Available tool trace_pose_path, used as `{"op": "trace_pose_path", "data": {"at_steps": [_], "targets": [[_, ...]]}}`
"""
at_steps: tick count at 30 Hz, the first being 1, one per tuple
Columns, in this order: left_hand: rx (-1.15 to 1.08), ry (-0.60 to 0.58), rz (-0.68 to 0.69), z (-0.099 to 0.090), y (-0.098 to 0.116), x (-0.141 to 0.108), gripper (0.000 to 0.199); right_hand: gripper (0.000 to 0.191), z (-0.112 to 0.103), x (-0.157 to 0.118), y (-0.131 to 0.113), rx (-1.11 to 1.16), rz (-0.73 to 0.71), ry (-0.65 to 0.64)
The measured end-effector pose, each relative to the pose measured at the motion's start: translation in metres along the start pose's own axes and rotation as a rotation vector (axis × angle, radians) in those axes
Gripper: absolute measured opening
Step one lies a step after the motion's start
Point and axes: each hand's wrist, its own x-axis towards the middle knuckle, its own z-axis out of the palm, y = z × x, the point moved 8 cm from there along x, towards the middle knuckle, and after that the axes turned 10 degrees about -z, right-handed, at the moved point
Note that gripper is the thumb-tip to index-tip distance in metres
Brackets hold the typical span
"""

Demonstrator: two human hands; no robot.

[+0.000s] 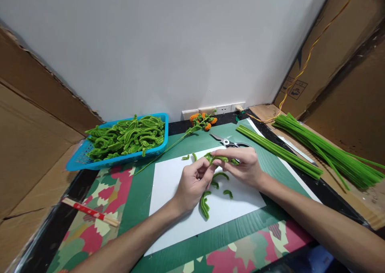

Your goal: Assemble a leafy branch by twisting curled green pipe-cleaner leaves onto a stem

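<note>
Green mat (138, 197) on black table (177, 127) | left hand (192, 180): curled nearly closed, pinching green chenille stem (220, 159) | right hand (243, 164): half-curled, pinching it too | stem above white paper (165, 180), near far edge

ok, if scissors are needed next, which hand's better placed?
Probably the right hand: the scissors lie just beyond it, while the left hand is farther off. Both are occupied with green fuzzy pieces, though.
</note>
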Motion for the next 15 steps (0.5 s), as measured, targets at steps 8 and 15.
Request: {"op": "trace_pose_path", "data": {"at_steps": [8, 15], "targets": [[0.142, 0.103, 0.062, -0.007, 0.003, -0.002, 0.036, 0.035, 0.002, -0.008, -0.014, -0.248, -0.327, -0.124], [0.191, 0.113, 0.058, -0.003, 0.007, -0.003, 0.032, 0.009, 0.000, 0.003, -0.006, -0.244, -0.259, -0.294]]}}
